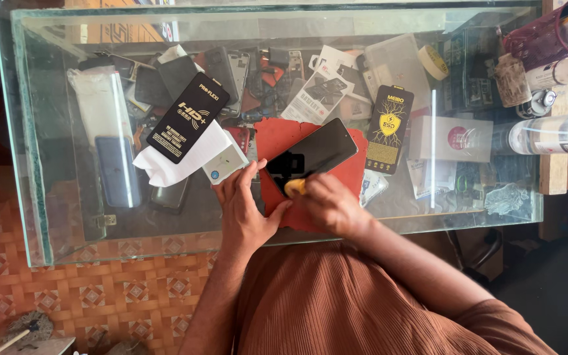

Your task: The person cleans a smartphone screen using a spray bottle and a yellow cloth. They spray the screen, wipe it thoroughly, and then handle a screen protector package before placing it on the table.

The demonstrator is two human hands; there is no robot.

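Observation:
A black smartphone [313, 153] lies screen up and at a slant on a red mat [277, 135] on top of a glass case. My right hand [327, 204] presses a small yellow tool [295, 187] against the phone's near end. My left hand [241, 207] rests on the glass beside the mat, fingers apart, its fingertips touching the phone's near left corner. A white cloth [182, 161] and a small white box [226, 164] sit just left of my left hand.
Two black flat retail packets [189, 117] [389, 128] lie on the glass [67, 243] either side of the mat. A white box [451, 138], bottles [550, 133] and a tape roll [434, 62] are at the right. Phone parts fill the case below. Patterned floor tiles [100, 296] lie near me.

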